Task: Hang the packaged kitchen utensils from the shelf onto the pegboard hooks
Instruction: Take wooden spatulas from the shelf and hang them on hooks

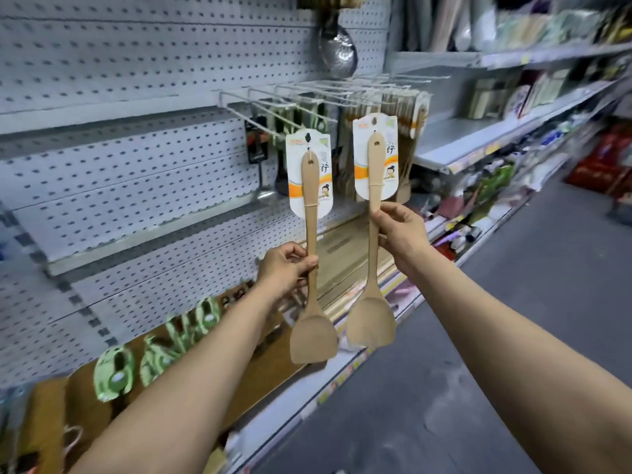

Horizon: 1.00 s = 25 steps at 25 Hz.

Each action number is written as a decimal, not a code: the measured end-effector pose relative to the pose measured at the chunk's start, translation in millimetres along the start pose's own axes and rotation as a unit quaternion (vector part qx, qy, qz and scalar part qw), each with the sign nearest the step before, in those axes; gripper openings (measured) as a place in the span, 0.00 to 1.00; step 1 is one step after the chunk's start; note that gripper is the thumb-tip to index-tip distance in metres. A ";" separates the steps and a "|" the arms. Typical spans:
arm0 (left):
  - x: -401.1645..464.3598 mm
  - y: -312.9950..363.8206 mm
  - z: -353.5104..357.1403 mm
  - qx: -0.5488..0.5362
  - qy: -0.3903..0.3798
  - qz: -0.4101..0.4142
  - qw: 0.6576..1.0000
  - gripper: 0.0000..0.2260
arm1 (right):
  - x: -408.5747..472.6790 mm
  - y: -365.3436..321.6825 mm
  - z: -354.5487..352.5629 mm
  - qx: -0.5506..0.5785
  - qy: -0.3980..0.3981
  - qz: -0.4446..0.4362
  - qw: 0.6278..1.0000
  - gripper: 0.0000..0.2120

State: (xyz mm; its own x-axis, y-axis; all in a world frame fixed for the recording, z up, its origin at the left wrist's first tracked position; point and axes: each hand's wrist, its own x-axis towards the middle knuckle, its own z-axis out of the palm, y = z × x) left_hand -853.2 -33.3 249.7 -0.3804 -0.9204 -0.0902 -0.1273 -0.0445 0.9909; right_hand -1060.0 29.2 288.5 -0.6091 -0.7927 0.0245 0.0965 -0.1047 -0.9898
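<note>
I hold two wooden spatulas upright, each tied to a white and orange card at its handle top. My left hand (285,268) grips the handle of the left spatula (311,285), whose card hole sits at the tip of a white peg hook (270,126). My right hand (398,230) grips the handle of the right spatula (372,268), its card just below and in front of the row of white wire hooks (342,94). The grey pegboard (136,63) fills the left.
Black and steel ladles (263,165) and packs of wooden utensils (408,114) hang on hooks behind the spatulas. A low shelf (212,364) holds green-packaged items and brown boxes. Stocked shelves run along the right, with grey aisle floor (478,336) below.
</note>
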 end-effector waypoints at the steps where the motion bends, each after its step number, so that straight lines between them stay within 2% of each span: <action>1: 26.1 7.7 17.6 -0.004 -0.004 0.001 1.000 0.08 | 29.7 -5.0 -10.5 -0.005 0.006 -0.002 1.000 0.04; 7: 139.6 40.4 103.3 -0.011 -0.026 -0.005 1.000 0.11 | 160.5 -21.9 -68.0 -0.022 0.029 -0.002 0.999 0.04; 11: 186.5 46.6 151.6 0.005 -0.022 -0.002 1.000 0.10 | 227.4 -10.7 -105.7 -0.026 0.021 0.004 0.999 0.11; 18: 247.0 47.8 245.2 0.032 0.076 -0.018 0.996 0.07 | 360.5 5.5 -157.2 -0.049 -0.102 0.051 0.992 0.19; 25: 270.1 56.8 323.4 0.020 0.154 -0.054 0.986 0.09 | 434.7 -14.4 -193.5 -0.057 -0.175 0.067 0.981 0.15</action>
State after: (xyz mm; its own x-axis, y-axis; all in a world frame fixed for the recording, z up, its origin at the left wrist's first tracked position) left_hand -1259.4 -158.9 249.2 -0.0671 -0.9856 -0.1549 -0.1909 -0.1397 0.9716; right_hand -1478.5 -197.6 286.3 -0.2883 -0.9541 -0.0806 0.0576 0.0667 -0.9961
